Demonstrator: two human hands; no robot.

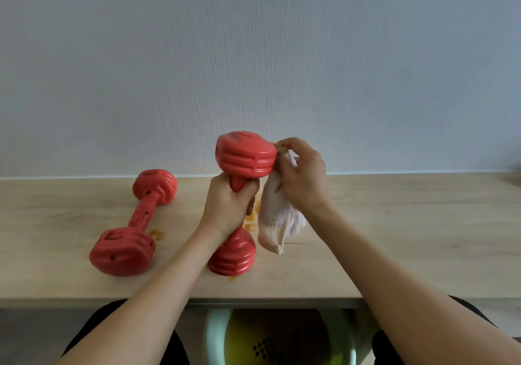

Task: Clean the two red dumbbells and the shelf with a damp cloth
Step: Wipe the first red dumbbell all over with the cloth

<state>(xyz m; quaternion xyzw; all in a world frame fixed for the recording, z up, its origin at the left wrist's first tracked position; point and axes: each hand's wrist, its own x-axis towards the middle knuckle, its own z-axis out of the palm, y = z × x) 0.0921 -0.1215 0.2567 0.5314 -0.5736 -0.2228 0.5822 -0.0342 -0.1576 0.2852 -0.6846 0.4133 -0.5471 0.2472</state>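
Note:
My left hand [227, 205] grips the handle of a red dumbbell [245, 154] that stands upright, its lower head resting on the wooden shelf [394, 223]. My right hand [303, 174] holds a pale cloth [275, 221] bunched against the right side of the dumbbell's upper head; the rest of the cloth hangs down. A second red dumbbell [135, 223] lies on its side on the shelf to the left, with dark smudges on its heads and handle.
Orange stains [158, 235] mark the shelf beside the lying dumbbell and around the base of the upright one. A blue-grey wall rises behind the shelf. Below the shelf's front edge sits a pale green basin [279, 339] with a yellow perforated insert.

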